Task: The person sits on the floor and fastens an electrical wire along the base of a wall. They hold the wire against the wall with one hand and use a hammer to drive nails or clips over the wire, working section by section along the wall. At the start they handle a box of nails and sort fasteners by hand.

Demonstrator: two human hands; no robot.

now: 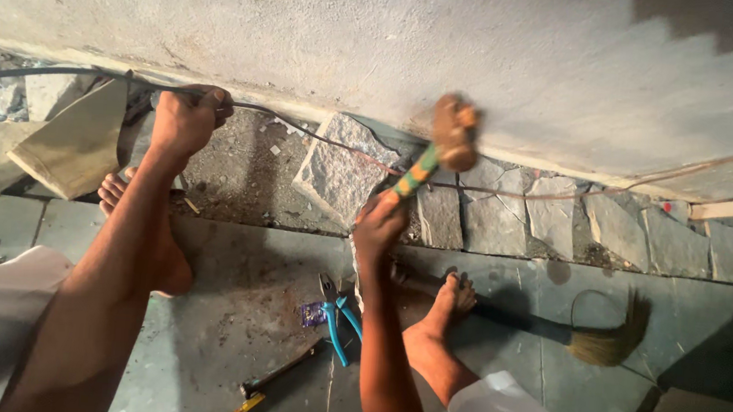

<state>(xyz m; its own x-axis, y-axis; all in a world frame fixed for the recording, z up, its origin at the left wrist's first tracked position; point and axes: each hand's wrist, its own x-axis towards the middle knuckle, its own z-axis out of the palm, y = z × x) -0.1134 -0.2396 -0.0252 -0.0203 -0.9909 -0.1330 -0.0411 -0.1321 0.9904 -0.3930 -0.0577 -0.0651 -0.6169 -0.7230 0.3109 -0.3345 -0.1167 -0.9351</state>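
Far left of the left hand there's a tan flat piece of board (76, 141) leaning near broken rubble. The left hand (184, 119) is closed tight around a dark cable (33, 73) right at the foot of the plastered wall (381, 39), fingers curled over it; the cable runs off to the left from the fist and a thinner wire (328, 141) carries on to the right of it. Below that wrist sits a bare foot (163, 259) on the grey tiled floor (234, 309). Between the two hands a loose grey stone slab (340, 173) leans against the wall base. Down by the right forearm lie blue-handled pliers (338, 314) and a yellow-handled screwdriver (266, 392). The right hand (380, 225) is wrapped shut around a hammer (442, 146) with a striped handle, its blurred head up above the fist, near the wall. Right of that arm there's the other foot (446, 306), then a broom (585, 336) lying flat on the floor.
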